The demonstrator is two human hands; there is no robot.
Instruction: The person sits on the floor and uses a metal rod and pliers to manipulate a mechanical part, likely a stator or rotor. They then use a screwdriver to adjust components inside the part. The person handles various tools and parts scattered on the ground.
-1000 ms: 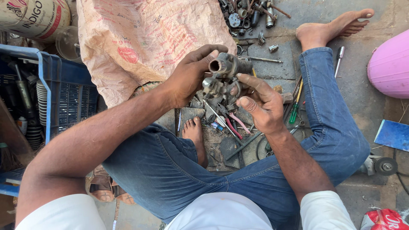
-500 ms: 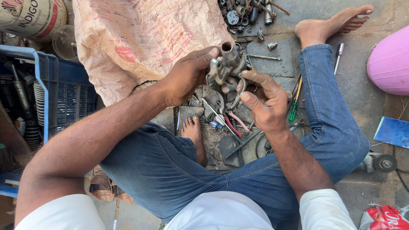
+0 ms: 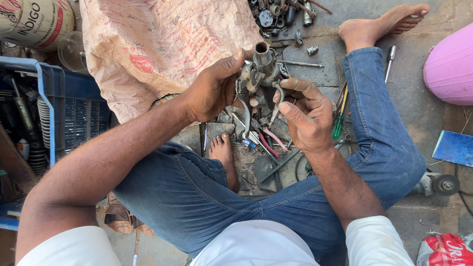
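Note:
I sit cross-legged on a stone floor, in blue jeans. My left hand grips a grimy grey metal carburetor from its left side, holding it above my lap with its round throat pointing up. On the part's right side, my right hand has thumb and fingers pinched on a small curved metal lever of the carburetor. Below the hands, several hand tools lie on the floor, among them pink-handled pliers and a green-handled screwdriver.
A crumpled tan sack lies at the upper left beside a blue plastic crate with springs and parts. Loose metal parts are heaped at the top. A pink round object and a blue sheet sit at the right.
Both hands have lifted the carburetor and turned it more upright. My right hand shifted from beneath the part to pinching its lever.

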